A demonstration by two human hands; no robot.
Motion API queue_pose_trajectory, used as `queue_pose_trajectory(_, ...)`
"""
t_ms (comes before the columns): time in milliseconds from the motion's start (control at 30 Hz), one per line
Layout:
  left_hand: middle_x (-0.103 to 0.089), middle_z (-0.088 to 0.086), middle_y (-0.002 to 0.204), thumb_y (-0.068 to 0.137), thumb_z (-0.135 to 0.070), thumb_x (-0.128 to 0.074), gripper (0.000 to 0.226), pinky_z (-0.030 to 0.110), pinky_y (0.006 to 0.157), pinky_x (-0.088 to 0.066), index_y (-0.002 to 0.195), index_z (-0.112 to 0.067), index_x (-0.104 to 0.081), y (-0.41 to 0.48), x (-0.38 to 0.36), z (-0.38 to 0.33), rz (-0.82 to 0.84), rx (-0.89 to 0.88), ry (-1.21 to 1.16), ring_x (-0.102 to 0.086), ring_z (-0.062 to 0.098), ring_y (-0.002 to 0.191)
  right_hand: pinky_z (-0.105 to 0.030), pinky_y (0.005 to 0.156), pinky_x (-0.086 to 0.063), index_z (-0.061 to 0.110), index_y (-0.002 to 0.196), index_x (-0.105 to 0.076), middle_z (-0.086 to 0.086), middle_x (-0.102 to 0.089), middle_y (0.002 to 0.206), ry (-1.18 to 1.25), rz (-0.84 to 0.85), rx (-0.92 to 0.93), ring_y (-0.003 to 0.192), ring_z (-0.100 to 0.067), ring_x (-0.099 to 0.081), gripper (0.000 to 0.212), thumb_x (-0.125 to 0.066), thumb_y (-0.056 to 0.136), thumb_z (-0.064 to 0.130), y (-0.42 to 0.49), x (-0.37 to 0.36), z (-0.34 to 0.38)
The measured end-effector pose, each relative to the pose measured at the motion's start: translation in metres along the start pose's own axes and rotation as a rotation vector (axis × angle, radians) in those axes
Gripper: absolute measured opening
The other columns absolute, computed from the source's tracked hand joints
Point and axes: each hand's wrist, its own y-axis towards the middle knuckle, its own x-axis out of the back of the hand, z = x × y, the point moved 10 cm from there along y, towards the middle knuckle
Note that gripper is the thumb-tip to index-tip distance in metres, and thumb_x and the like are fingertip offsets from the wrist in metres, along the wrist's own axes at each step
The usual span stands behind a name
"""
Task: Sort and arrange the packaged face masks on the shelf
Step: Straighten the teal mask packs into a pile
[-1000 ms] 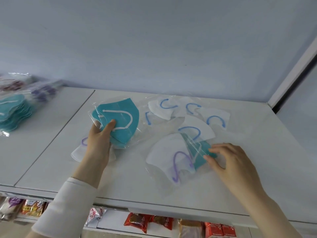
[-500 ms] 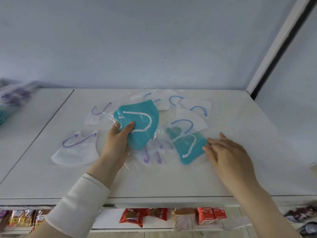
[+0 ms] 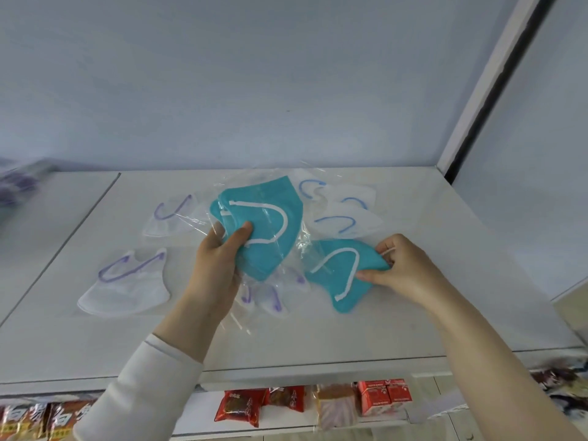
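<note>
Roughly midway, I'd say: left hand (image 3: 216, 265) grip holds teal masks (image 3: 264, 224) above the shelf (image 3: 461, 313), right hand (image 3: 404, 268) grip pinches another teal mask (image 3: 342, 278) lying on it, while purple-loop whites (image 3: 124, 291) and blue-loop whites (image 3: 346, 224) lie scattered, ungrouped.

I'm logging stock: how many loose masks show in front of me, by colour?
Teal masks: 3 (two in left hand, one in right hand)
White masks, purple loops: 3
White masks, blue loops: 3
Total: 9 in view; others may lie hidden.
</note>
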Motion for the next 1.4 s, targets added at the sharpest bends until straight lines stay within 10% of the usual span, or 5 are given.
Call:
queue_pose_trajectory(633, -0.07, 0.004, 0.102, 0.092, -0.01, -0.052, 0.021, 0.024, 0.073, -0.058, 0.111, -0.013, -0.058, -0.008, 0.001, -0.027, 0.045, -0.062, 0.07, -0.07, 0.014, 0.085, -0.018, 0.055, -0.051, 0.019, 0.078, -0.065, 0.009, -0.067, 0.067, 0.719, -0.198, 0.195, 0.059, -0.006, -0.062, 0.009, -0.063, 0.086, 0.02, -0.007, 0.075, 0.049)
queue_pose_trajectory(1033, -0.071, -0.006, 0.106, 0.082, -0.029, -0.061, 0.031, 0.026, 0.084, -0.055, 0.112, -0.022, -0.057, -0.035, -0.048, -0.018, 0.385, -0.059, 0.282, -0.067, 0.014, 0.101, -0.01, 0.059, -0.037, 0.029, 0.075, -0.063, 0.015, -0.057, 0.072, -0.062, -0.168, 0.693, 0.061, -0.005, -0.051, 0.02, -0.081, 0.067, 0.027, -0.013, 0.047, 0.164)
queue_pose_trajectory(1400, -0.061, -0.003, 0.084, 0.094, -0.014, -0.053, 0.018, 0.02, 0.068, -0.046, 0.087, -0.028, -0.045, -0.04, -0.037, -0.043, -0.035, -0.462, 0.603, -0.058, 0.006, 0.075, -0.023, 0.047, -0.04, 0.019, 0.092, -0.057, -0.006, -0.058, 0.078, -0.237, 0.142, 0.255, 0.055, -0.018, -0.051, 0.011, -0.061, 0.085, 0.013, 0.027, 0.058, 0.127)
